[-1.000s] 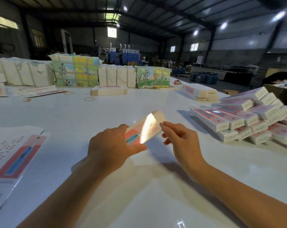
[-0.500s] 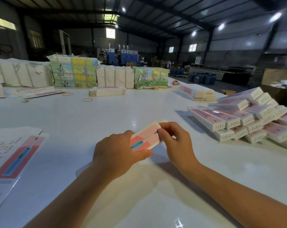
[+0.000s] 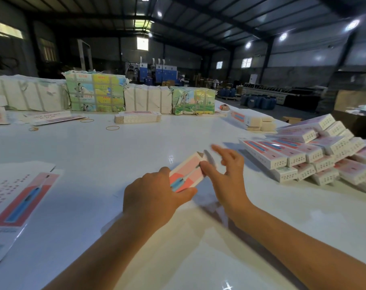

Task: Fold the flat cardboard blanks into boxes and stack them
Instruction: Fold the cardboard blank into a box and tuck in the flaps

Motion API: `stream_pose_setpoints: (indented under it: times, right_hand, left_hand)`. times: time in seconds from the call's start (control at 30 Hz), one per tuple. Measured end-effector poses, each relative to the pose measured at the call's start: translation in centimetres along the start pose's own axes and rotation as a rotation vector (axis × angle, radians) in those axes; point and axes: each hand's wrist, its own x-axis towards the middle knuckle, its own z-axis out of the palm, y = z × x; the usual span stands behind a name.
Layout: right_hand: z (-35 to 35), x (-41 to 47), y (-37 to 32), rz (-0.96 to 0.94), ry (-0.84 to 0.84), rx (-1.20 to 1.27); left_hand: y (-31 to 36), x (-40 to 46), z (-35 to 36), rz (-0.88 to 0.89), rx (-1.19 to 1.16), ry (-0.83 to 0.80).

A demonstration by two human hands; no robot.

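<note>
The left hand [image 3: 154, 195] has its grip closed round the near end of a pink-and-white box [image 3: 187, 172], thumb underneath, holding it above the bench [image 3: 119, 155]. The right hand [image 3: 226, 176] is beside the box's far end, fingers spread and blurred, thumb tip touching its top face. That face shows a blue toothbrush picture; no writing is legible. Right of the box lies the stack of folded boxes [image 3: 316, 151].

The right hand [image 3: 226, 176] is blurry, so its fingers are hard to tell. The left hand [image 3: 154, 195] hides the near end of the box [image 3: 187, 171].
</note>
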Motion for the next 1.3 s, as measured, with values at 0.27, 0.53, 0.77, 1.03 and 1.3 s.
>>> stream_pose_setpoints:
  times: [0.27, 0.53, 0.77, 1.03, 1.3]
  right_hand:
    - [-0.4, 0.7, 0.6, 0.211, -0.217, 0.489]
    - [0.3, -1.2, 0.4, -0.239, -0.305, -0.209]
    - [-0.2, 0.3, 0.0, 0.231, -0.355, 0.500]
    - [-0.5, -0.2, -0.3, 0.111, -0.339, 0.481]
    - [-0.4, -1.4, -0.9, -0.072, -0.245, 0.216]
  left_hand:
    - [0.5, -0.4, 0.4, 0.062, -0.104, -0.058]
    - [0.2, -0.4, 0.1, 0.103, -0.020, -0.015]
    - [-0.3, 0.0, -0.2, 0.193, 0.073, 0.051]
    - [-1.0, 0.2, 0.1, 0.221, 0.057, 0.079]
    - [-0.9, 0.4, -0.1, 0.274, 0.049, 0.088]
